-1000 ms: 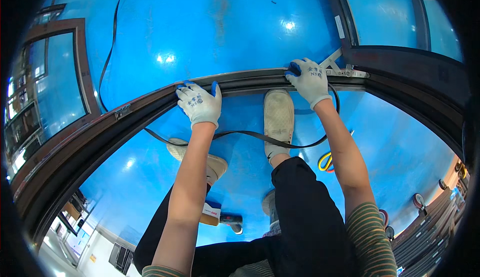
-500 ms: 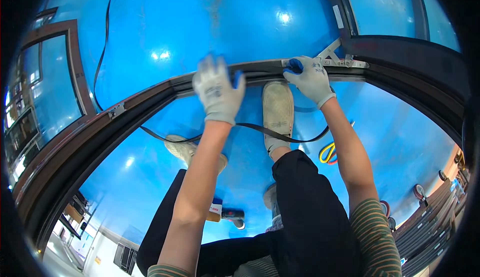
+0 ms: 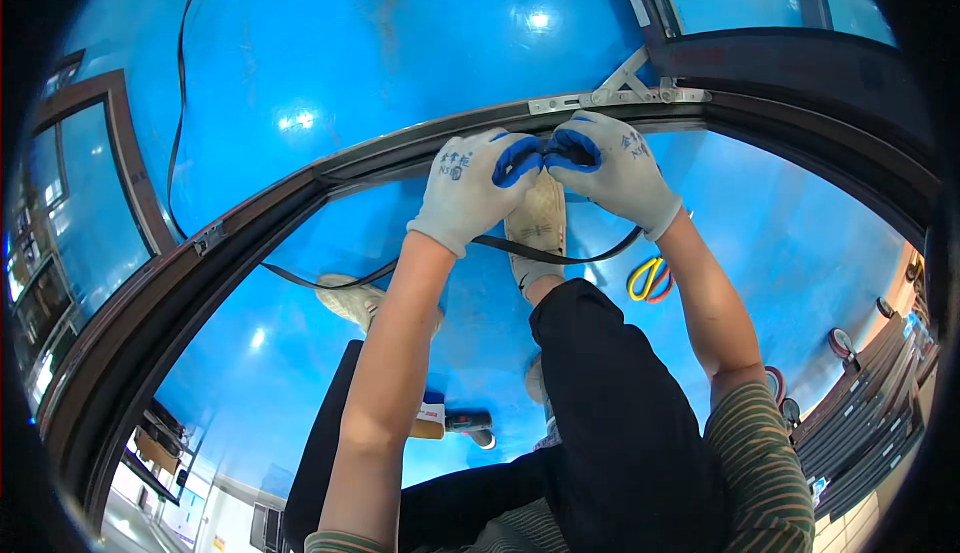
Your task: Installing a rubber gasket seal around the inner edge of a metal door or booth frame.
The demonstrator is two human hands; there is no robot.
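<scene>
Frame bar (image 3: 390, 153) runs crosswise just beyond my left hand (image 3: 470, 181) and right hand (image 3: 622, 173), both curled; whether gripping, I cannot tell

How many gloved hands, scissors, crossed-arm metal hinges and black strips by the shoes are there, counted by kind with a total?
Left gloved hand, right gloved hand: 2
Black strip: 1
Scissors: 1
Crossed-arm metal hinge: 1
Total: 5

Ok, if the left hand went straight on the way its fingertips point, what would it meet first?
Most likely the right hand: it lies just ahead of the left hand, beside the dark frame. Depth is unclear, so I can't tell whether they already touch.
</scene>
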